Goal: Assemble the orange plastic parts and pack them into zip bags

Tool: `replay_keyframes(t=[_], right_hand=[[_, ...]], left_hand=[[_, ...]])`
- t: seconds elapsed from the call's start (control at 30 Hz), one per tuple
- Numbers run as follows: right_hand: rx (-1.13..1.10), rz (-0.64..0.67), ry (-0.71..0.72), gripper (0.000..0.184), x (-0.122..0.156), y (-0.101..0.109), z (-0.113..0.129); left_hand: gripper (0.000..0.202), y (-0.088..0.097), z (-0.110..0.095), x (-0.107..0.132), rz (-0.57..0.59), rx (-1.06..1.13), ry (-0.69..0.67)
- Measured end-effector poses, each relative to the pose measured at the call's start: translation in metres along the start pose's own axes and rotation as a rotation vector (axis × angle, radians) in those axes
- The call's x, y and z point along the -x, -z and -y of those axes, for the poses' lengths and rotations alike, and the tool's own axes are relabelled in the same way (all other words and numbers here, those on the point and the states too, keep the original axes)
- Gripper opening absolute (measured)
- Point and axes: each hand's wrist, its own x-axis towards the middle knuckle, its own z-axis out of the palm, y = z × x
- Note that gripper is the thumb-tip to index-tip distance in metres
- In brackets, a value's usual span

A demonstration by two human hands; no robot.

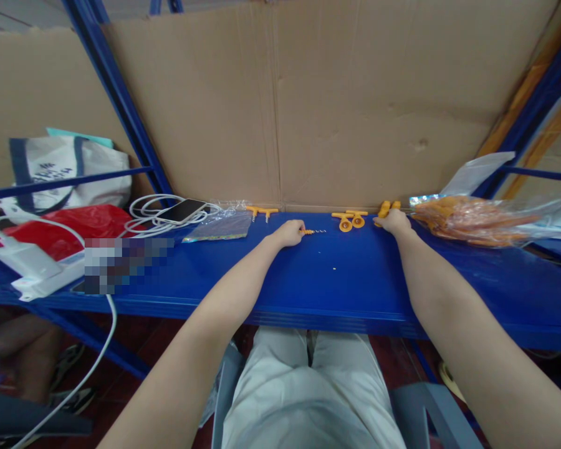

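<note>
My left hand (288, 233) rests closed on the blue shelf (336, 280), gripping a small orange-handled corkscrew-like screw piece (314, 232) whose metal tip points right. My right hand (393, 221) is closed around orange plastic pieces (386, 207) near the back of the shelf. Two orange round-headed parts (351, 219) lie between my hands. Further left, beside a clear bag, lies an orange T-shaped part (262, 212).
A clear bag of orange parts (467, 218) lies at the right. A phone (182, 211) on white cables, a clear plastic bag (222, 226), a red bag (75, 222), a white charger (25, 262) and a tote bag (65, 168) sit left. Cardboard (308, 93) backs the shelf.
</note>
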Motion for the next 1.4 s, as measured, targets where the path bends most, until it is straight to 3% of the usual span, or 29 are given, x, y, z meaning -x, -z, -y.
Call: replay_keyframes(t=[0.37, 0.6, 0.83, 1.1, 1.27, 1.4], right_hand=[[0.033, 0.129, -0.02, 0.065, -0.001, 0.011, 0.0], [0.074, 0.055, 0.096, 0.057, 0.008, 0.01, -0.017], [0.121, 0.068, 0.09, 0.069, 0.021, 0.014, -0.022], [0.109, 0.111, 0.103, 0.052, 0.026, 0.023, -0.011], [0.127, 0.083, 0.163, 0.049, 0.027, 0.027, 0.001], [0.106, -0.003, 0.225, 0.045, 0.024, 0.03, 0.009]], left_hand=[[0.019, -0.005, 0.004, -0.003, -0.021, -0.015, -0.02], [0.022, -0.003, 0.005, -0.004, -0.016, -0.041, -0.038], [0.025, -0.003, 0.004, -0.003, -0.009, -0.061, -0.036], [0.045, 0.02, 0.002, 0.011, -0.066, -0.285, -0.006], [0.051, 0.033, -0.001, 0.017, 0.074, -0.24, 0.153], [0.04, 0.03, 0.001, 0.015, 0.149, -0.157, 0.137]])
